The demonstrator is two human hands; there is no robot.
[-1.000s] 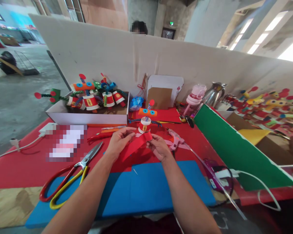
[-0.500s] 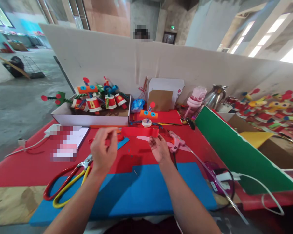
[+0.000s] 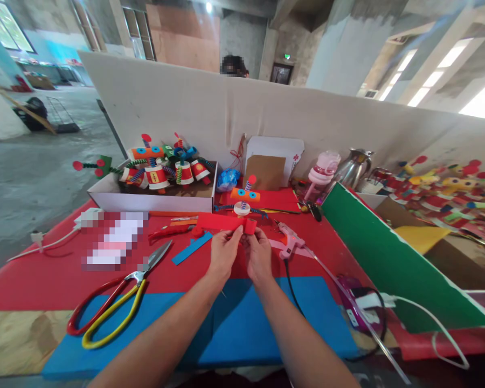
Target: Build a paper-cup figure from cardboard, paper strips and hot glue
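Both hands meet over the red table cover, pinching a red paper strip. My left hand grips it near its right part with thumb and fingers. At the strip's right end, which looks folded or curled, my right hand holds on. Just behind stands a small paper-cup figure with an orange tube head, blue eyes and coiled arms. A blue paper strip lies left of my hands. To the right rests a pink glue gun with a long glue stick in its back.
Large scissors with red and yellow handles lie at the left, partly on a blue mat. A white box holds several cup figures. A green-sided box stands right, near a pink bottle and a purple device.
My left hand has moved right from beside the strip's left end and now grips the strip next to my right hand. The strip's right end is more folded or curled.
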